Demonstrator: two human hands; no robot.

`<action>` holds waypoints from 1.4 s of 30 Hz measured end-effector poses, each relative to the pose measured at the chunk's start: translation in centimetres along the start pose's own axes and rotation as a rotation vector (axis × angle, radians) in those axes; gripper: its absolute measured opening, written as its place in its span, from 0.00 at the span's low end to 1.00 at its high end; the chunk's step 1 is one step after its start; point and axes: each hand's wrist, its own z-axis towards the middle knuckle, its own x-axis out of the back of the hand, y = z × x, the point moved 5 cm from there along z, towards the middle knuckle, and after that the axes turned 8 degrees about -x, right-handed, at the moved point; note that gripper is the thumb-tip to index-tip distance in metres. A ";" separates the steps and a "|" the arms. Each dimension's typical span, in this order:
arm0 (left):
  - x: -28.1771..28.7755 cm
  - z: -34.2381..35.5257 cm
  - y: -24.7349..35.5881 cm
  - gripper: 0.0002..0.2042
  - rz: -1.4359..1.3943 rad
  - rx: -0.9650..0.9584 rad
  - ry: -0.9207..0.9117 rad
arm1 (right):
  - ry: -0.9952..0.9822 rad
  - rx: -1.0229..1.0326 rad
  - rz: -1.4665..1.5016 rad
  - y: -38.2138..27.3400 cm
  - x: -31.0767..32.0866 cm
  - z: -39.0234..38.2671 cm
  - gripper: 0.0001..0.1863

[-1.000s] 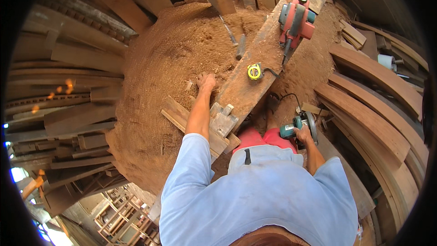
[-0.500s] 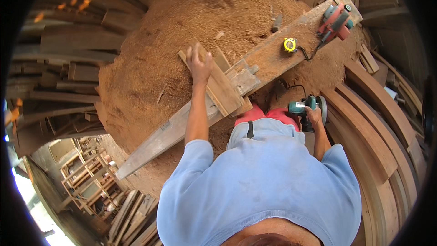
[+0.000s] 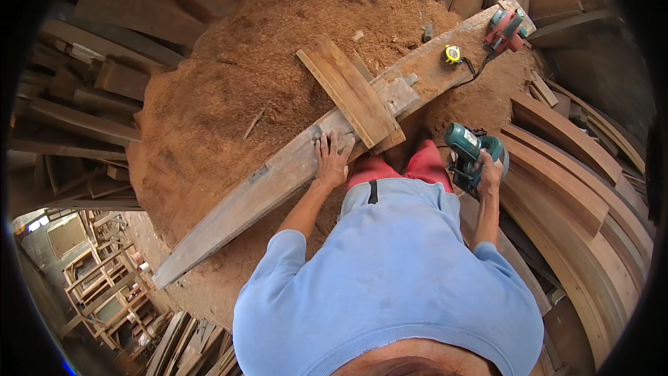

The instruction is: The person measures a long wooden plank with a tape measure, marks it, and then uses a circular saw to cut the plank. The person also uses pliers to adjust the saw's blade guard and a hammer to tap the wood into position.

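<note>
My left hand (image 3: 332, 159) lies flat with its fingers spread on the long, weathered bench plank (image 3: 240, 198). Just beyond its fingertips, a short brown board (image 3: 346, 90) rests crosswise on the bench, with another wood piece (image 3: 390, 141) partly hidden under it. In my right hand (image 3: 489, 173) is a green circular saw (image 3: 465, 141), gripped by its handle and held off the bench, to the right of my legs. Its blade is mostly out of sight.
Farther along the bench lie a yellow tape measure (image 3: 453, 54) and a red electric planer (image 3: 504, 32) with a dark cord. Sawdust (image 3: 229, 90) is heaped behind the bench. Long curved timbers (image 3: 557, 181) are stacked at right, more boards (image 3: 76, 118) at left, and wooden frames (image 3: 104, 285) at lower left.
My left hand has let go of the short board and come down nearer onto the bench plank. The saw in my right hand has been raised and turned.
</note>
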 end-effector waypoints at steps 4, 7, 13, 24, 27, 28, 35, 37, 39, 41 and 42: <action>-0.4 0.1 0.0 0.44 0.014 -0.113 0.089 | -0.024 0.128 -0.037 -4.0 -2.5 -4.9 0.09; -0.9 0.7 -0.1 0.43 -0.040 -0.146 0.098 | -0.075 0.235 -0.090 -6.4 -4.1 -7.2 0.11; -0.8 1.6 0.2 0.41 -0.090 -0.135 0.071 | -0.161 0.363 -0.170 -10.2 -7.0 -10.2 0.13; -0.5 3.1 1.2 0.41 -0.041 -0.013 -0.041 | -0.379 0.269 -0.260 -10.9 -11.4 -11.7 0.15; -0.1 3.3 1.4 0.40 -0.036 0.006 -0.079 | -0.434 0.263 -0.282 -10.3 -12.7 -11.8 0.14; -0.1 3.3 1.4 0.40 -0.034 0.013 -0.093 | -0.448 0.264 -0.303 -9.9 -13.0 -11.6 0.13; 0.1 3.5 1.3 0.37 -0.039 0.042 -0.088 | -0.492 0.249 -0.423 -8.7 -14.8 -11.6 0.12; 0.5 3.6 1.5 0.36 -0.064 0.045 -0.110 | -0.489 0.246 -0.444 -8.5 -14.9 -11.6 0.12; 0.8 3.6 1.4 0.36 -0.064 0.044 -0.110 | -0.490 0.277 -0.462 -8.3 -15.1 -11.5 0.12; 0.8 3.5 1.5 0.36 -0.062 0.044 -0.102 | -0.495 0.253 -0.467 -8.3 -15.3 -11.8 0.11; 0.7 3.5 1.5 0.36 -0.059 0.042 -0.094 | -0.496 0.242 -0.468 -8.3 -15.4 -11.8 0.10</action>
